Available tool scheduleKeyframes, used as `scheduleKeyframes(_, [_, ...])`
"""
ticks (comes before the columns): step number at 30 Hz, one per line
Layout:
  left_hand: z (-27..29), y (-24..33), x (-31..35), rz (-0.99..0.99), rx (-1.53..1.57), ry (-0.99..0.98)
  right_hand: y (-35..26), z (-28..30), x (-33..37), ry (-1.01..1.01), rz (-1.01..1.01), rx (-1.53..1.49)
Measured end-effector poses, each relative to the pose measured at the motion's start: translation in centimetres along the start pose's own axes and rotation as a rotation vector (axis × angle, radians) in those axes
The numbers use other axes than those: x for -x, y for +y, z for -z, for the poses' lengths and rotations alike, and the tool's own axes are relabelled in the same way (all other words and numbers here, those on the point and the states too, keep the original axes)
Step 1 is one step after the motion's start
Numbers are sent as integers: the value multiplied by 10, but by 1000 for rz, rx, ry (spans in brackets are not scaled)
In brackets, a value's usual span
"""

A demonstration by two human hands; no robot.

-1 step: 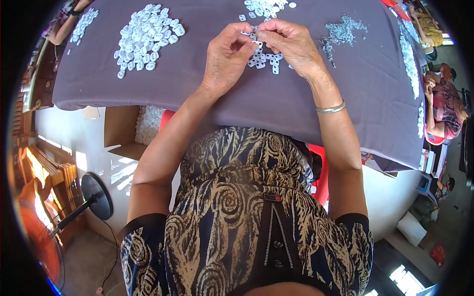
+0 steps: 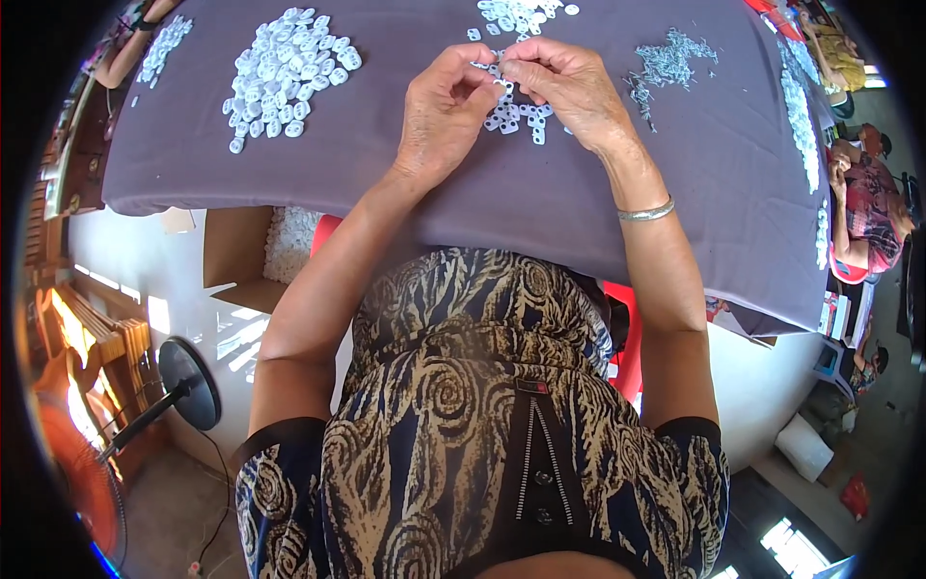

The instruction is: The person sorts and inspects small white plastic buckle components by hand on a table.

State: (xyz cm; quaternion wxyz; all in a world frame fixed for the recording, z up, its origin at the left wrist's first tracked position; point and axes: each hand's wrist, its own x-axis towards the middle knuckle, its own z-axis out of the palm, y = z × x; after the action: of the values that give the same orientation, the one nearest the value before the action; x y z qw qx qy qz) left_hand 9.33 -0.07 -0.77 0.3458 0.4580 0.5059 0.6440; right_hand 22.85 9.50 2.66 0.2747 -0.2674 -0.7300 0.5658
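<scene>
Over the cloth-covered table [image 2: 540,207] my left hand [image 2: 446,111] and my right hand [image 2: 571,92] meet, fingertips almost touching. Thumb and forefinger of the left are pinched on a small white plastic piece [image 2: 502,88]. The right thumb and forefinger are pressed together beside it; whatever lies between them is too small to make out. Just beyond and below the fingertips lie small white pieces with dark holes [image 2: 511,120], partly hidden by my hands. A heap of small metal pins or screws [image 2: 672,63] is to the right of my right hand.
A big pile of white oval pieces [image 2: 289,75] lies to the left, with more white pieces [image 2: 516,13] at the far side. Another person's arm [image 2: 121,53] reaches in at far left. An open cardboard box [image 2: 231,246] and a fan [image 2: 188,384] stand below, left.
</scene>
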Motion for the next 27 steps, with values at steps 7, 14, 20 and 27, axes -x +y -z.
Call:
scheduleKeyframes(7, [0, -1, 0, -22, -31, -8, 3, 0, 1, -27, 29, 18])
scheduleKeyframes(14, [0, -2, 1, -31, -31, -2, 6, 0, 0, -50, 29, 98])
scheduleKeyframes(20, [-1, -2, 2, -35, -35, 2, 7, -2, 0, 19, 124, 223])
scheduleKeyframes(27, [-2, 0, 2, -24, -54, 9, -1, -9, 6, 44, 41, 372])
